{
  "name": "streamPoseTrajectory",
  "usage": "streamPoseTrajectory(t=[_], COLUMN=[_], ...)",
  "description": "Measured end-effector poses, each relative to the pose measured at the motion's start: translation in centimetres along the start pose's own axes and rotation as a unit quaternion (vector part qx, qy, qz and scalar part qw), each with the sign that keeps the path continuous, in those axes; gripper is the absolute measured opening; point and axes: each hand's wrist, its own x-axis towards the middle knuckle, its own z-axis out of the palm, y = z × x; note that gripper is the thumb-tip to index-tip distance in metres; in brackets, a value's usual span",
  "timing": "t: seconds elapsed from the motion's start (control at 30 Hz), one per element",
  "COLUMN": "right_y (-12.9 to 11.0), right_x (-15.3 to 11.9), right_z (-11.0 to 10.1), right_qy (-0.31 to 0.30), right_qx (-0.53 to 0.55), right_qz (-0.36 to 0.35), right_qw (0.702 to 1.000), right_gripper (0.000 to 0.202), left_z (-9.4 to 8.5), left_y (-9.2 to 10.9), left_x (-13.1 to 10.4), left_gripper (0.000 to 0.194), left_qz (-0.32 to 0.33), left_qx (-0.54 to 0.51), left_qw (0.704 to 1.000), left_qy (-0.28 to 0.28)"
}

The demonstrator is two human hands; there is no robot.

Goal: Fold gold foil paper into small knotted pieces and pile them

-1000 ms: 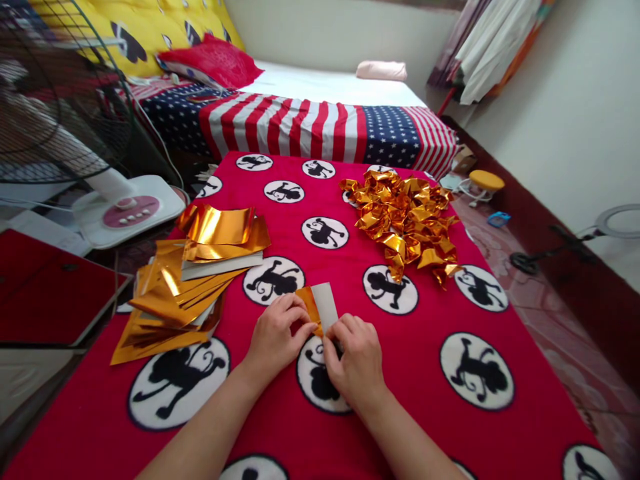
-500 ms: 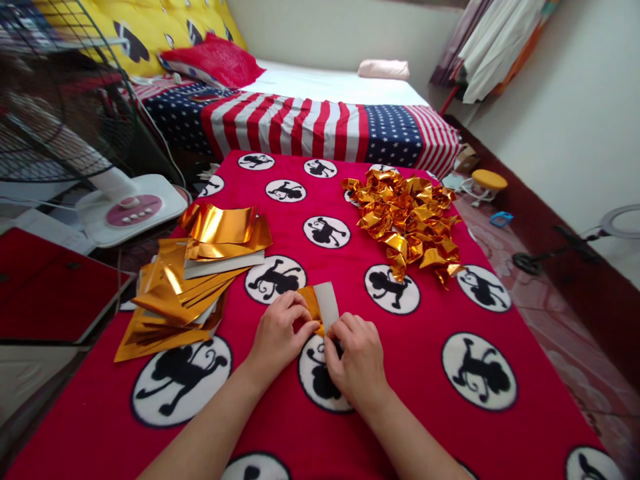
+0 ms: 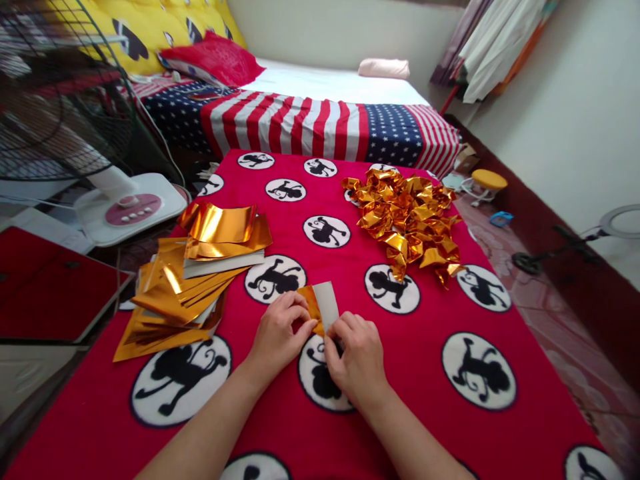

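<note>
A small sheet of gold paper, its pale grey back partly showing, lies folded on the red cloth with monkey prints. My left hand pinches its left side between thumb and fingers. On the lower right edge, the curled fingers and thumb of my right hand grip the same paper. To the left sits an overlapping stack of flat gold sheets. Farther off at the right is a heap of folded, crinkled gold pieces.
A fan base stands beyond the cloth's left edge, above a dark red board. Behind the cloth is a bed with a striped cover. A yellow stool is at the right.
My left thumb has shifted slightly left along the paper, showing a little more gold. My right hand has hardly moved.
</note>
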Motion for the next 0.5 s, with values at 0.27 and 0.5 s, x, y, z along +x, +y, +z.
streamPoseTrajectory(t=[0.27,0.5], right_y=[0.01,0.02], right_x=[-0.12,-0.25], right_z=[-0.1,-0.24], right_qy=[-0.008,-0.005], right_qx=[0.001,0.039], right_qz=[0.001,-0.012], right_qw=[1.0,0.999], right_gripper=[0.012,0.014], left_z=[-0.04,-0.13], left_y=[0.1,0.22], left_x=[0.12,0.23], left_gripper=[0.012,0.012], left_qz=[-0.002,0.002], left_qx=[0.014,0.012], left_qw=[1.0,1.0], left_qy=[-0.003,-0.006])
